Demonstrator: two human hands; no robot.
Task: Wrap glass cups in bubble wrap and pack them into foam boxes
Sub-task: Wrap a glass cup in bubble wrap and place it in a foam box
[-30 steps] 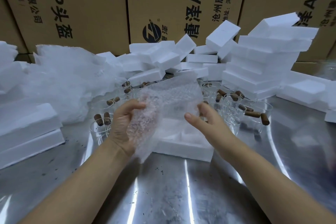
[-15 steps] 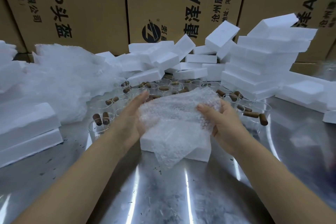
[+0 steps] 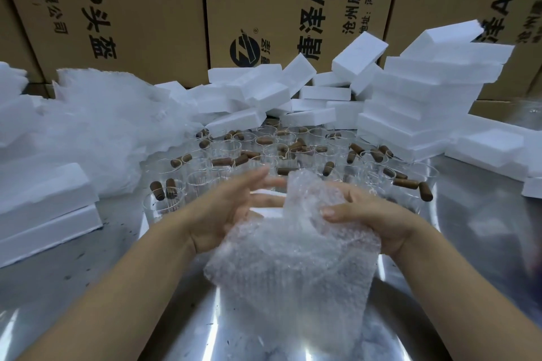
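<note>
A sheet of bubble wrap (image 3: 293,267) hangs crumpled between my hands, low over the metal table (image 3: 88,287). My right hand (image 3: 369,215) grips its upper right part, thumb on the front and fingers behind. My left hand (image 3: 231,208) lies against the sheet's left edge with straight, blurred fingers. Whether a cup is inside the wrap I cannot tell. Just behind my hands, slivers of a white foam box (image 3: 265,210) show between my fingers. Beyond that stand several clear glass cups (image 3: 202,184) with brown corks (image 3: 157,190) on and among them.
A loose heap of bubble wrap (image 3: 102,132) lies at the back left. Foam boxes are stacked at the left (image 3: 44,199) and piled at the back and right (image 3: 425,97). Printed cardboard cartons (image 3: 132,9) form a wall behind everything.
The bubble wrap was held up, then spread over the foam box; now it is pulled toward me and hangs down. My left hand's fingers have straightened.
</note>
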